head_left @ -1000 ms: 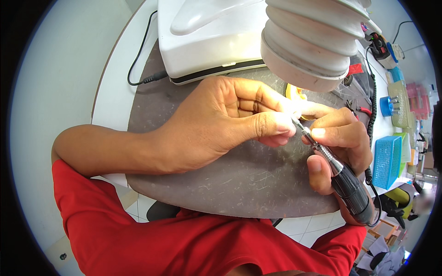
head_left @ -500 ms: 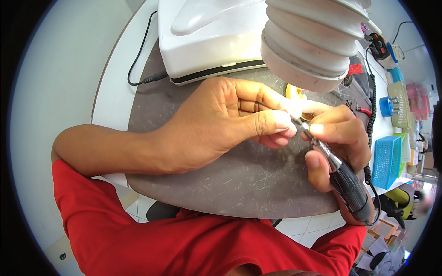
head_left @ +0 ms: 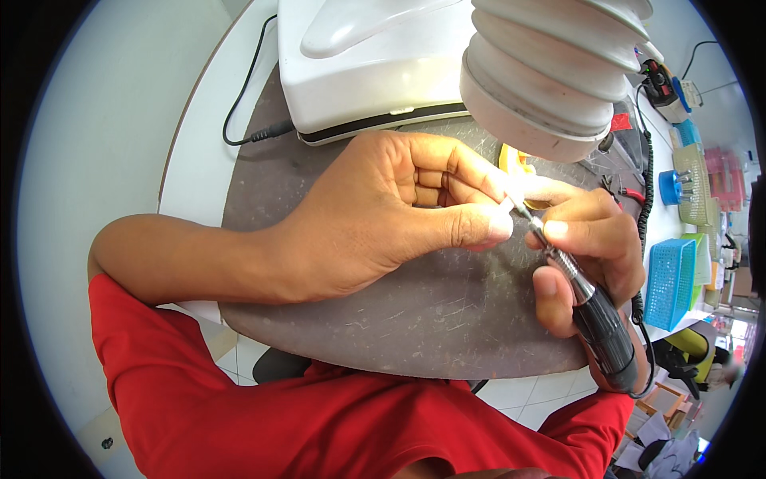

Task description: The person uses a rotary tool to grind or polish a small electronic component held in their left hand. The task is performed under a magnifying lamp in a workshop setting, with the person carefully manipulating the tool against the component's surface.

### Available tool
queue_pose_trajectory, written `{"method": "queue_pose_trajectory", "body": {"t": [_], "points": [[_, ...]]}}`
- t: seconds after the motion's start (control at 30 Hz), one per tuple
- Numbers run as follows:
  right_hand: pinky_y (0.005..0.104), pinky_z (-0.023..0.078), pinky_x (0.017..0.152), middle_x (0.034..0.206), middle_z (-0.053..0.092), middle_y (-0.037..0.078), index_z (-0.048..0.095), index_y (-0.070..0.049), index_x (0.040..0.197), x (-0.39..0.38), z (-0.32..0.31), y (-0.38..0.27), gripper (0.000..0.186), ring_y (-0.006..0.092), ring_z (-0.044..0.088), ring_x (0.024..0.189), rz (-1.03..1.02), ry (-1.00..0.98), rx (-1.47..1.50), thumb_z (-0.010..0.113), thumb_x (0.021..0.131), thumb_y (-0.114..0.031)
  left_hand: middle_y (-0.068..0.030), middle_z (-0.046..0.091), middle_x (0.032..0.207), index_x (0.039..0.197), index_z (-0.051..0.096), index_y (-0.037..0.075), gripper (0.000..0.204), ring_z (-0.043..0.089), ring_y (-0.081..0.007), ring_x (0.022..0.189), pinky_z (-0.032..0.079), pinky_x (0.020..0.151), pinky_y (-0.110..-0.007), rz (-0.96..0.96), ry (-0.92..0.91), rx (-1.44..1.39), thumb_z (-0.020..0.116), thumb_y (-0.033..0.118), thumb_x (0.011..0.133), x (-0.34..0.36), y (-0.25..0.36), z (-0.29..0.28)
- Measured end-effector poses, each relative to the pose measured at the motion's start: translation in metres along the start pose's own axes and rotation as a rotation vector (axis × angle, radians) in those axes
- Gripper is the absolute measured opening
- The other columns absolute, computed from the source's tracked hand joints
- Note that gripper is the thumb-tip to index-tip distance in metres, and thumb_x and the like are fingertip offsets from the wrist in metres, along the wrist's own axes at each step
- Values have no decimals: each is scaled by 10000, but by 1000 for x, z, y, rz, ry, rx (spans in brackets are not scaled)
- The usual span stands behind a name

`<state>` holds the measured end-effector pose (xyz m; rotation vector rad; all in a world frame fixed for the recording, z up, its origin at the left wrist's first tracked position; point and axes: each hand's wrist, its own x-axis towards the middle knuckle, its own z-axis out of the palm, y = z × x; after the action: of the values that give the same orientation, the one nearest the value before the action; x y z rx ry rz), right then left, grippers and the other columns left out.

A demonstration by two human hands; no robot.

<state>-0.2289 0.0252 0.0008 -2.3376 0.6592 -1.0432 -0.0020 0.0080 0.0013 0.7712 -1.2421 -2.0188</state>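
My left hand (head_left: 359, 211) reaches in from the left with thumb and forefinger pinched together. Between their tips shows the edge of a small white piece (head_left: 507, 205), mostly hidden by fingers and glare; its kind is unclear. My right hand (head_left: 594, 231) is closed around a rotary handpiece (head_left: 597, 313) with a black grip and metal nose, held tilted with its cord trailing from the lower end. The handpiece's tip meets the white piece or lies right beside it. Just behind the fingertips, partly covered by my right hand, is a yellow object (head_left: 515, 161).
A white ribbed hose (head_left: 550, 88) hangs close above my hands. At the back stands a white machine (head_left: 375, 72) with a black cable (head_left: 254, 137). On the right are a blue basket (head_left: 670, 279), a blue bur holder (head_left: 672, 187) and red-handled pliers (head_left: 632, 194).
My left thumb has straightened further over the white piece, and the fingertips seen below it are now mostly hidden. The handpiece has shifted only slightly with my right hand.
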Motion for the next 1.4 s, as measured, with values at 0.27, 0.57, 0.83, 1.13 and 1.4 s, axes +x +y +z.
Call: {"method": "queue_pose_trajectory", "body": {"t": [0.27, 0.57, 0.83, 1.13, 1.4], "points": [[442, 459, 867, 837, 550, 116, 490, -36, 1033, -1, 5, 6, 290, 292, 599, 876, -25, 27, 53, 624, 823, -184, -74, 629, 926, 999, 591, -8, 177, 611, -129, 874, 521, 793, -280, -7, 0, -34, 638, 31, 833, 1, -3, -2], [370, 513, 756, 789, 610, 153, 552, 35, 970, 2, 14, 9, 280, 232, 621, 739, -52, 297, 60, 687, 767, -102, -57, 619, 902, 984, 578, -2, 185, 608, -120, 866, 510, 793, -260, 31, 5, 33, 660, 35, 822, 0, -4, 0], [282, 496, 630, 840, 642, 132, 568, 26, 949, 0, 24, 7, 304, 207, 638, 714, 3, 309, 33, 735, 696, 43, -40, 620, 876, 919, 565, 27, 176, 599, -85, 846, 494, 767, -221, 146, -14, 192, 692, 27, 796, -2, -8, 0], [290, 477, 633, 843, 630, 119, 554, 17, 950, -1, 22, 6, 342, 213, 612, 703, 36, 322, 7, 743, 668, 60, -64, 620, 938, 978, 571, -2, 123, 611, -122, 899, 511, 812, -259, 97, -31, 50, 605, 33, 865, -1, -5, 1], [298, 458, 629, 830, 630, 104, 554, 0, 948, 3, 21, 9, 366, 204, 600, 692, -57, 312, -53, 749, 645, 65, -62, 607, 965, 988, 559, 1, 112, 608, -128, 909, 515, 819, -275, 90, -48, 30, 574, 41, 885, 0, -7, 0]]}}
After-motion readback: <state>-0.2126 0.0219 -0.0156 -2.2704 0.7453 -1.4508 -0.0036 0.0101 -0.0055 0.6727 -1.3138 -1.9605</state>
